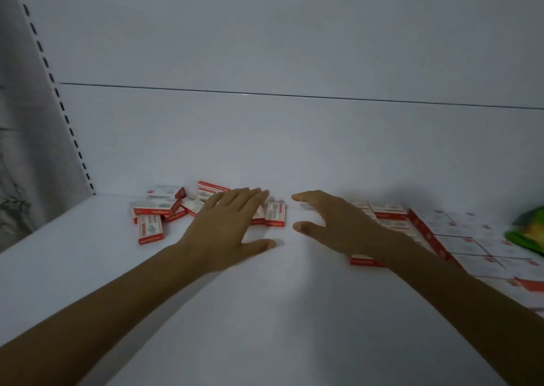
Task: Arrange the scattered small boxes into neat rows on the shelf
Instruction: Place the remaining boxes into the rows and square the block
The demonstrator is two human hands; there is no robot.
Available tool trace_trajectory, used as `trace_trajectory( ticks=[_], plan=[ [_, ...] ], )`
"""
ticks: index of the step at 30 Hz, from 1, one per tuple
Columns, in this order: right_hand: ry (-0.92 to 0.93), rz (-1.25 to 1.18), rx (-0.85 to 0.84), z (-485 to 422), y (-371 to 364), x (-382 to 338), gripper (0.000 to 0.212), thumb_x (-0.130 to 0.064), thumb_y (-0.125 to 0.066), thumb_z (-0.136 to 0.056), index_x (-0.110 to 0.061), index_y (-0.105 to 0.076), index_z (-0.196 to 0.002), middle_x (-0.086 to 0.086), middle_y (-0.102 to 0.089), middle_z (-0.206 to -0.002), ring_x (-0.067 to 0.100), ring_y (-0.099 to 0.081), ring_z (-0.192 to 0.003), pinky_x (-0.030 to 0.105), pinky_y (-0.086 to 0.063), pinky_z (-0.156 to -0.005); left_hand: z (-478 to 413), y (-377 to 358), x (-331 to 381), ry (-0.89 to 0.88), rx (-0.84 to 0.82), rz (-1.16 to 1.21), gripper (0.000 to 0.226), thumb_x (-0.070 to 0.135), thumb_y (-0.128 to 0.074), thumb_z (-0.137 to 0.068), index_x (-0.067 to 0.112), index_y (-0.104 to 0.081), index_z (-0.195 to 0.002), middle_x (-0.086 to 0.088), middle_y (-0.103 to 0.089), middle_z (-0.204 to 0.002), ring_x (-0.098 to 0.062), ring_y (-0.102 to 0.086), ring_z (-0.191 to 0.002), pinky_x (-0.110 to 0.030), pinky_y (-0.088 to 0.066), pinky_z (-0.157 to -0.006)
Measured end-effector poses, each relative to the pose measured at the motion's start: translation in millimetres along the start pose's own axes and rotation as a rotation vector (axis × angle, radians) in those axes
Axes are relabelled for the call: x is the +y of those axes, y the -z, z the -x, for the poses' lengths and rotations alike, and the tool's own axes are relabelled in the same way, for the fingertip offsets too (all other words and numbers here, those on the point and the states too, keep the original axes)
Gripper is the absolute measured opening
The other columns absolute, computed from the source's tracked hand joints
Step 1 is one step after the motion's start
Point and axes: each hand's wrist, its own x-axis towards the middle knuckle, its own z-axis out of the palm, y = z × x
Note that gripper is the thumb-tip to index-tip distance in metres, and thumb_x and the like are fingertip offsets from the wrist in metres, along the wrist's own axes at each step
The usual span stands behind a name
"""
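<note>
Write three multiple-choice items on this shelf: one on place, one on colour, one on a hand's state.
1. Where are the scattered boxes? A) left, by the back panel; B) at the front edge; C) on the floor.
2. The boxes' edge colour? A) blue; B) red; C) black.
3. The left hand is: A) fisted; B) gripping a box; C) open, fingers straight.
Key: A, the jumble lies back left on the shelf, opposite the neat rows; B, red bands show on their sides; C, its fingers lie straight over the boxes.
</note>
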Motion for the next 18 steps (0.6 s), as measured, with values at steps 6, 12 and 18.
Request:
trace_trajectory(
  ticks=[6,12,18],
  plan=[
    [0.032,-0.007,-0.052,-50,-30,-71,0.055,-0.043,-0.052,-0.089,-0.027,-0.034,-0.139,-0.006,-0.041,-0.142,0.013,-0.042,-0.126,0.033,-0.037,-0.102,52,13,-102,0.124,0.014,0.023,0.094,0.085,-0.019,-0.072,0.024,-0.03,-0.143,0.002,-0.037,-0.147,-0.019,-0.034,-0.134,-0.039,-0.028,-0.108],
    [0.096,0.041,-0.061,-91,-57,-133,0.056,-0.047,-0.049,-0.09,-0.03,-0.032,-0.14,-0.01,-0.032,-0.148,0.01,-0.03,-0.135,0.032,-0.027,-0.109,88,0,-170,0.228,0.054,0.118,0.092,0.082,-0.035,-0.07,0.024,-0.032,-0.142,0.005,-0.038,-0.146,-0.015,-0.035,-0.132,-0.036,-0.031,-0.106],
    [0.063,0.19,0.078,-146,-81,-177,0.044,-0.039,-0.056,-0.087,-0.027,-0.047,-0.128,-0.002,-0.056,-0.125,0.019,-0.053,-0.111,0.038,-0.042,-0.095,82,-22,-196,0.306,0.183,0.486,0.051,0.066,-0.049,-0.081,0.04,-0.047,-0.126,0.019,-0.056,-0.124,-0.005,-0.052,-0.112,-0.037,-0.047,-0.093]
  ],
)
